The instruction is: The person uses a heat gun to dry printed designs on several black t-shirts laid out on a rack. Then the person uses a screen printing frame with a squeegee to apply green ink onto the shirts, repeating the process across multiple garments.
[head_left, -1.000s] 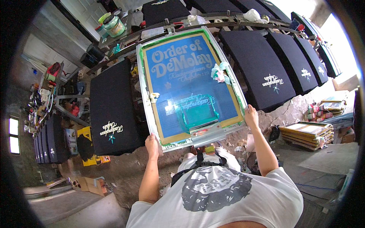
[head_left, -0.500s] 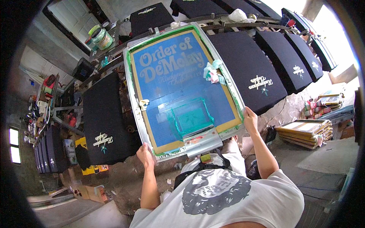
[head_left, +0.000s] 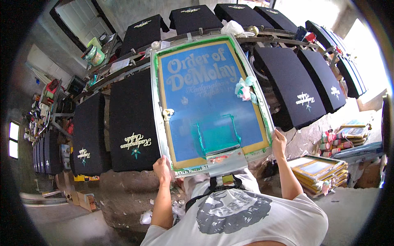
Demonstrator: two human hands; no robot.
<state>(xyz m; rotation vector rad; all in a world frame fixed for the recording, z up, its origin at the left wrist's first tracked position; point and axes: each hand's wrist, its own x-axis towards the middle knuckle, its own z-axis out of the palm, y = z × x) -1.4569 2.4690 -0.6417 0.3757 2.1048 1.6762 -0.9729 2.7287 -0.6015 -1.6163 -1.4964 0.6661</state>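
A screen-printing frame (head_left: 176, 135) with blue mesh, pale lettering and a silver rim is held in front of me, tilted slightly. My left hand (head_left: 162, 169) grips its near left corner, while my right hand (head_left: 279, 142) is closed round the near right edge. Teal ink (head_left: 216, 134) covers a patch near the close end. There a silver squeegee-like bar (head_left: 226, 160) rests across the near rim. Crumpled, ink-stained tape or paper (head_left: 245, 89) sticks to the right rim. Black printed shirts lie on boards either side: one shirt (head_left: 132, 106) left, another (head_left: 285, 78) right.
More black shirts (head_left: 195, 18) line the far side beyond a metal rail. A paint tub (head_left: 94, 55) stands at the far left. Stacked wooden-edged frames (head_left: 318, 172) sit on the right, near several ink containers (head_left: 328, 141). A white plastic bag (head_left: 232, 28) lies on the rail.
The view has shifted along the row of shirts; a printed shirt formerly covered by the frame now shows to its left. Both hands keep hold of the frame, now over a position further right.
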